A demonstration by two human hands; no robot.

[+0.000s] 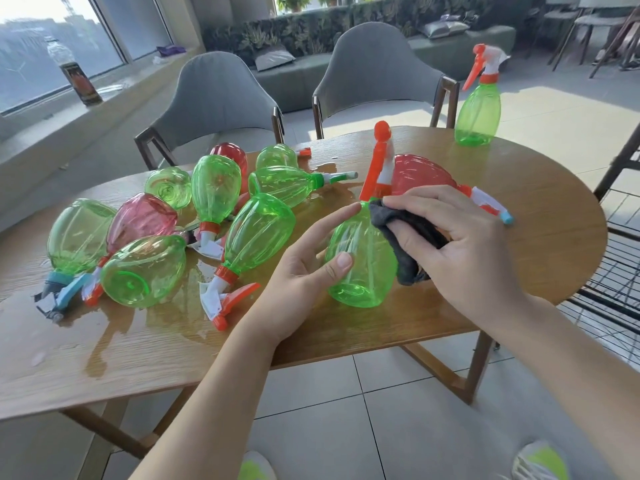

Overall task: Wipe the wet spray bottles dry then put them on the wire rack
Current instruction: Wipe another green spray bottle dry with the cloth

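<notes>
A: Nearest to us, what are the two hands doing?

B: The left hand props a green spray bottle with thumb and forefinger laid nearly straight along its side, so it steadies the bottle without clasping it. The right hand grips a dark grey cloth and presses it to the bottle's shoulder, just under the orange trigger head.

A: And the bottle itself?

B: Lifted and tilted just above the table, near its front edge.

A: What could go wrong?

B: With so loose a hold on wet plastic, a firm wipe might push the bottle out of the fingers, I think. It would fall into the puddle and need drying again, or roll off the edge.

A: Further back?

B: A heap of wet bottles, green and red, lies on its sides at the left. A red bottle lies behind the hands. One green bottle stands upright at the far right edge. The wire rack is beside the table on the right, so the swing across could clip that red one.
</notes>
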